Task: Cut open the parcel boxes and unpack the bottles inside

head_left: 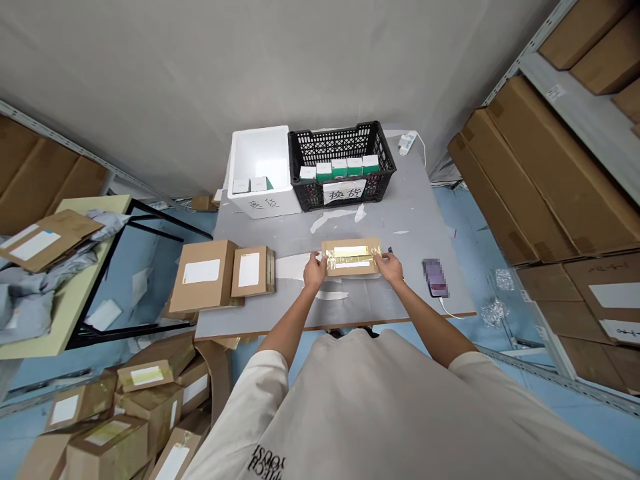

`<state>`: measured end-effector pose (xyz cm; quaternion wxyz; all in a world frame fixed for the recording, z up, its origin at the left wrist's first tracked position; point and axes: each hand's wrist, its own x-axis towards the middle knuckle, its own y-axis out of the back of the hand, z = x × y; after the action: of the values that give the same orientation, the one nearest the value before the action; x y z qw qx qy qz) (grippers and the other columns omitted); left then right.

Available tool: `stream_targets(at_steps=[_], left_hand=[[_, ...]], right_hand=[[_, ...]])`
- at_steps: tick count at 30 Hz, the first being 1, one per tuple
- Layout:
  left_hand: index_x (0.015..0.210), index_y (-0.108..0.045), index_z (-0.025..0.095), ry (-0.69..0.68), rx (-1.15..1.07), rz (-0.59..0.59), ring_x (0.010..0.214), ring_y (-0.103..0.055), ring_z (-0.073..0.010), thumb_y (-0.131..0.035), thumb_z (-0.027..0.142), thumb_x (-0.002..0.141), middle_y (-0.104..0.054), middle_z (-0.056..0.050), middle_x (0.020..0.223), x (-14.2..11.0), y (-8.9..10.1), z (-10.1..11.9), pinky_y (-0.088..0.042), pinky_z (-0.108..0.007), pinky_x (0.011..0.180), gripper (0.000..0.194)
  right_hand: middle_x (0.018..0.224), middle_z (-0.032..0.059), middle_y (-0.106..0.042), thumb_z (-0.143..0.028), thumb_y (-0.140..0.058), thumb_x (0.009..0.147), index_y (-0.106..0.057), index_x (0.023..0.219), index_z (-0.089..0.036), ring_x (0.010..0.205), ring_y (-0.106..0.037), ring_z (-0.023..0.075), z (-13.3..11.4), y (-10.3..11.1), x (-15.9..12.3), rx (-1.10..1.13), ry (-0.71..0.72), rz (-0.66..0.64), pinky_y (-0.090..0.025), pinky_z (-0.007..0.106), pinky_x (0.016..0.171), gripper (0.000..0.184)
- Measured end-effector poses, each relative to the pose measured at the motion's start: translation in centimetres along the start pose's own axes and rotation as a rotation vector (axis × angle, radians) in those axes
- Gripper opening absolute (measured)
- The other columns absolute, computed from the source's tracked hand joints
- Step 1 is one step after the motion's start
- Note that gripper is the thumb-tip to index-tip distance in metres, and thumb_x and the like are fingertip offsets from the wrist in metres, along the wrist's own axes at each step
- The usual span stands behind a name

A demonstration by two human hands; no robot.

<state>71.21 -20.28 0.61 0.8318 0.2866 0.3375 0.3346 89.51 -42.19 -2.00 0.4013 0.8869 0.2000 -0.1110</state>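
Note:
A flat brown cardboard box (351, 271) with clear tape and white label strips across its top lies on the grey table in front of me. My left hand (315, 271) grips its left end, fingers on the edge. At the opposite end my right hand (389, 267) is closed on the box's side. A small dark tip sticks out beside the right hand's fingers; what it belongs to is hidden. Left of my hands stand a taped box (249, 270) with a white label and a larger labelled carton (203, 273).
Behind are a white foam bin (277, 205) and a black plastic crate (341, 199), both holding small white-and-green boxes. A phone (437, 278) on a cable lies at right, a power strip (407, 142) at the back. Cartons (107, 440) crowd the floor at lower left; shelves flank both sides.

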Motion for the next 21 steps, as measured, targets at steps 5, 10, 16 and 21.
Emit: stream_targets(at_steps=[5, 10, 16, 21], left_hand=[[0.136, -0.054, 0.024, -0.185, 0.118, 0.149, 0.122, -0.058, -0.0287, -0.054, 0.034, 0.1, -0.063, -0.012, 0.126, 0.6, 0.3, 1.3, -0.046, -0.041, 0.102, 0.038], [0.13, -0.06, 0.024, -0.618, 0.297, -0.034, 0.131, -0.05, -0.0331, -0.048, 0.017, 0.098, -0.057, -0.014, 0.137, -0.6, -0.5, 3.9, -0.038, -0.048, 0.112, 0.035], [0.128, -0.061, 0.024, -0.59, 0.321, -0.033, 0.133, -0.047, -0.0336, -0.049, 0.022, 0.099, -0.055, -0.014, 0.139, -2.3, -1.9, 4.0, -0.037, -0.048, 0.113, 0.031], [0.132, -0.059, 0.024, -0.605, 0.235, -0.031, 0.131, -0.05, -0.0336, -0.051, 0.031, 0.101, -0.056, -0.014, 0.14, -3.2, -1.2, 5.9, -0.04, -0.048, 0.111, 0.033]], right_hand=[[0.099, 0.0088, -0.071, -0.059, -0.065, 0.083, -0.069, 0.109, -0.02, 0.092, -0.067, 0.027, -1.1, -0.4, 0.8, -0.017, 0.067, 0.09, -0.052, 0.037, 0.083, 0.047], [0.108, 0.0092, -0.068, -0.052, -0.068, 0.082, -0.067, 0.114, -0.021, 0.096, -0.064, 0.0257, -2.1, -0.3, 1.4, -0.023, 0.078, 0.117, -0.051, 0.037, 0.087, 0.045], [0.102, 0.0081, -0.07, -0.048, -0.065, 0.083, -0.066, 0.103, -0.02, 0.096, -0.064, 0.0255, -2.0, -0.3, 0.9, 0.033, 0.106, 0.117, -0.05, 0.037, 0.089, 0.034], [0.102, 0.0102, -0.071, -0.044, -0.042, 0.097, -0.07, 0.099, -0.02, 0.104, -0.063, 0.0264, -4.6, -0.5, -0.5, 0.16, 0.229, 0.112, -0.048, 0.039, 0.098, 0.036]])
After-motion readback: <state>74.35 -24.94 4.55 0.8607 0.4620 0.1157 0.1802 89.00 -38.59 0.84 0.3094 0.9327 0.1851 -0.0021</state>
